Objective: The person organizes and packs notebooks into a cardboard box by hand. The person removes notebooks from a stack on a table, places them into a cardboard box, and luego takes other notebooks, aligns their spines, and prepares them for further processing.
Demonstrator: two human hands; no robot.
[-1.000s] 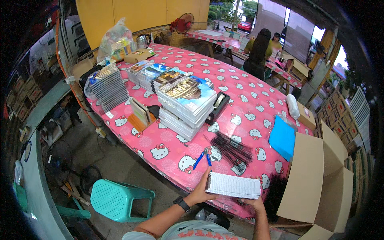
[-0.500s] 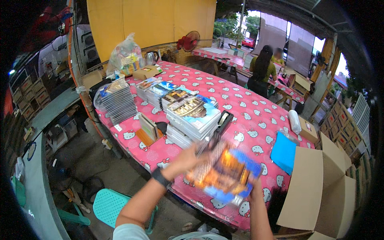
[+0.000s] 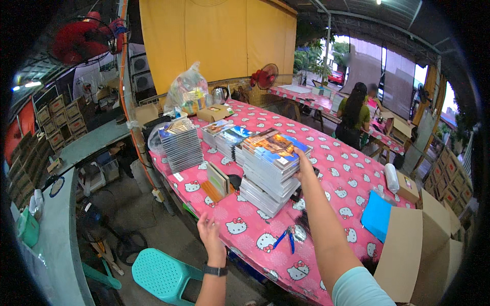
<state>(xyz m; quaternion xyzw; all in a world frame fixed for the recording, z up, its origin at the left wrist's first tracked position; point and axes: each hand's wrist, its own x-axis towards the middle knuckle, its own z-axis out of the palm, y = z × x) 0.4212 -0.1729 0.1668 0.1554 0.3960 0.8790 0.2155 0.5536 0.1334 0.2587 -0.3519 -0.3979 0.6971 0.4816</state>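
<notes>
My left hand: loosely spread, near the table.
My right hand: touching the tall book stack; whether gripping, I cannot tell.
Pliers: blue-handled, lying nearby.

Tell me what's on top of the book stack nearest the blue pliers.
An orange and blue cover tops the stack, partly hidden by the right grip. Below, mostly pale edges show; lower covers can't be seen.

Pink table, stacked books, blue-handled pliers
</notes>
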